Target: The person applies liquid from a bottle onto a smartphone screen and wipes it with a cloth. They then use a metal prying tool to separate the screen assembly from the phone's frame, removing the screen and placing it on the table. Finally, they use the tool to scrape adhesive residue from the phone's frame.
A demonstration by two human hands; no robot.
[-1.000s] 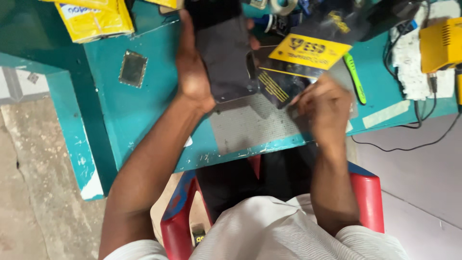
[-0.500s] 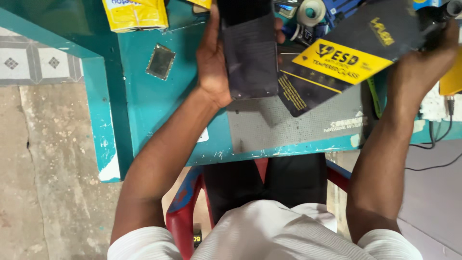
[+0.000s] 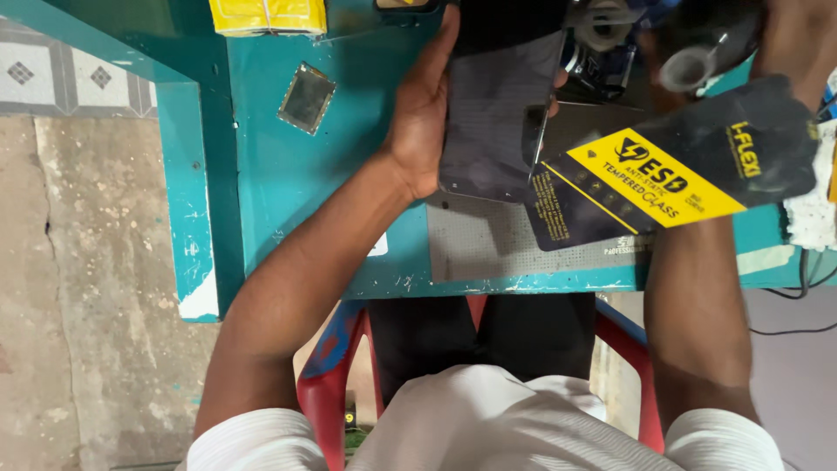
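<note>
My left hand (image 3: 418, 131) grips a dark, flat phone (image 3: 497, 113) by its left edge and holds it, screen up, over the teal table (image 3: 288, 192). My right hand (image 3: 798, 39) is at the top right, and its forearm runs under a black packet with a yellow label (image 3: 663, 174). The packet lies across my wrist, lifted off the table, with its far end in that hand. Its left end overlaps the phone's right edge. A grey work mat (image 3: 497, 244) lies below both.
A small square metal-framed part (image 3: 307, 98) lies on the table to the left, and a yellow box (image 3: 266, 16) at the far edge. Tape rolls (image 3: 602, 22) and dark clutter crowd the back. Cables (image 3: 785, 292) hang at the right. I sit on a red chair (image 3: 327, 375).
My right hand left the mat near the front edge and went up to the far right, taking the black packet with it. The left hand kept hold of the phone.
</note>
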